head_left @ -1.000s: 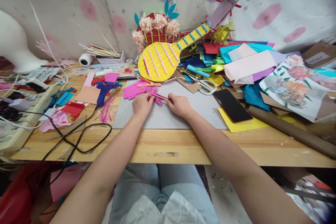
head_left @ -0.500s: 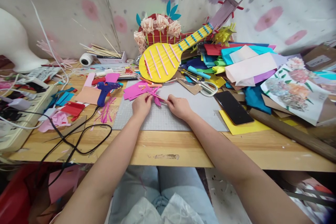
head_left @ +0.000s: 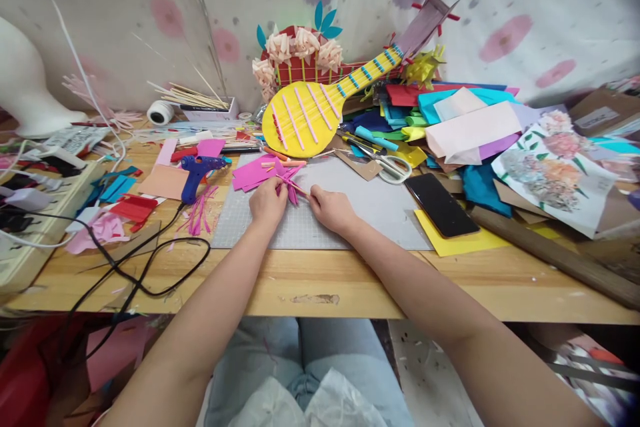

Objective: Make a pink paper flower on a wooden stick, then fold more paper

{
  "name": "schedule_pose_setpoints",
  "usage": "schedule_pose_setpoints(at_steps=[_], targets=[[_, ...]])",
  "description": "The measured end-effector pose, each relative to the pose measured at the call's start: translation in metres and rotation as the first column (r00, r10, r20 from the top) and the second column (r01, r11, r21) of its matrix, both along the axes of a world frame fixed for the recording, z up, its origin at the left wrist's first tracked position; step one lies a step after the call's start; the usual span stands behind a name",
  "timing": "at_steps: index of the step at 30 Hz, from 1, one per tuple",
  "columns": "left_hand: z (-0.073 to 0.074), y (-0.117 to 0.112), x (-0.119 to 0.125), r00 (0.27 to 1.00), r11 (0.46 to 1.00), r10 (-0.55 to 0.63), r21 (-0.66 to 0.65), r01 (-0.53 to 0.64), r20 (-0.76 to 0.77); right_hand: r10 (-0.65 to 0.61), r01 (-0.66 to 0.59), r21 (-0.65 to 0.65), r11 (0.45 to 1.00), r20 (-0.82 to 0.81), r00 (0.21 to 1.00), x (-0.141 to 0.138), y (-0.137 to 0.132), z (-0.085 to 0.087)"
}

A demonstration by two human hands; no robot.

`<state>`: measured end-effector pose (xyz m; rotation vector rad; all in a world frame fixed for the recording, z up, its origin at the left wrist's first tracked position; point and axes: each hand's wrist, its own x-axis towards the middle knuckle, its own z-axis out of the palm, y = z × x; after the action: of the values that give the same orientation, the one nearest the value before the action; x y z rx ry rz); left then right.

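Paper piece (head_left: 293, 199), magenta, small, with narrow pointed parts, between the two hands, above the far half of the grey cutting mat (head_left: 373, 227). Left hand (head_left: 269, 203): fingers closed, pinching the piece at its left side. Right hand (head_left: 332, 207): fingers curled, thumb and index gripping the right end of a thin stick (head_left: 300, 188), which slants across the paper; its exact join to the paper too small to tell.

Just beyond the left hand: overlapping magenta sheets (head_left: 245, 178) on the mat's far left part, with slim orange strips (head_left: 285, 163) near their right end. Left of the mat: blue glue gun (head_left: 194, 177), nozzle to the right; shredded magenta strips (head_left: 199, 215) just nearer. Black cord (head_left: 165, 291) looped on the near left of the table (head_left: 320, 270); power strip (head_left: 25, 257) at the left edge.

Far side, behind the mat: yellow lute-shaped model (head_left: 295, 113), neck rising to the right. Right of the mat: scissors (head_left: 396, 170) at its far corner; phone (head_left: 440, 205), dark screen up, partly over a yellow sheet (head_left: 467, 245); coloured papers (head_left: 475, 128) heaped farther back.
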<state>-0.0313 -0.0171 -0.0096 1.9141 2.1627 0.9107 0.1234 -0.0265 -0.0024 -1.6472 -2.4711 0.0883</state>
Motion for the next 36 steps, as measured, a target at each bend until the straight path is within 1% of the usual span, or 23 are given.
schedule_pose_setpoints(at_steps=[3, 9, 13, 18, 22, 26, 29, 32, 33, 36], targets=[[0.000, 0.001, 0.000, 1.000, 1.000, 0.020, -0.003, -0.020, 0.013, -0.009, 0.009, 0.006, 1.000, -0.006, 1.000, -0.001, 0.000, 0.000], [-0.001, 0.000, 0.000, 0.992, 0.995, 0.097, -0.001, -0.097, 0.080, 0.008, -0.008, -0.004, 1.000, -0.016, 1.000, -0.009, -0.005, -0.002], [-0.001, 0.000, -0.001, 0.989, 0.994, 0.108, -0.017, -0.107, 0.096, 0.013, -0.013, -0.016, 1.000, -0.001, 1.000, -0.012, -0.006, -0.003], [-0.003, 0.001, -0.002, 0.990, 0.996, 0.092, -0.003, -0.092, 0.112, -0.042, 0.042, 0.011, 0.999, 0.015, 0.999, -0.008, -0.003, 0.001], [-0.005, 0.002, -0.002, 0.987, 0.995, 0.104, -0.008, -0.104, 0.124, -0.080, 0.081, 0.050, 0.995, -0.015, 0.997, -0.005, -0.002, 0.002], [-0.004, 0.003, -0.003, 0.986, 0.993, 0.122, -0.011, -0.121, 0.110, -0.091, 0.094, 0.076, 0.993, -0.045, 0.995, -0.002, -0.001, 0.002], [-0.003, 0.006, -0.009, 0.988, 0.991, 0.130, 0.005, -0.131, 0.089, -0.063, 0.068, 0.076, 0.995, -0.074, 0.995, 0.005, 0.002, 0.003], [-0.002, 0.011, -0.018, 0.987, 0.990, 0.136, 0.024, -0.139, 0.086, 0.031, -0.025, 0.047, 0.999, -0.119, 0.992, 0.021, 0.007, 0.006], [-0.002, 0.013, -0.020, 0.988, 0.991, 0.130, 0.020, -0.132, 0.090, 0.041, -0.035, 0.040, 0.999, -0.147, 0.988, 0.027, 0.009, 0.007], [-0.002, 0.015, -0.024, 0.993, 0.998, 0.061, -0.010, -0.061, 0.099, -0.067, 0.078, 0.027, 0.997, -0.291, 0.955, 0.039, 0.014, 0.009]])
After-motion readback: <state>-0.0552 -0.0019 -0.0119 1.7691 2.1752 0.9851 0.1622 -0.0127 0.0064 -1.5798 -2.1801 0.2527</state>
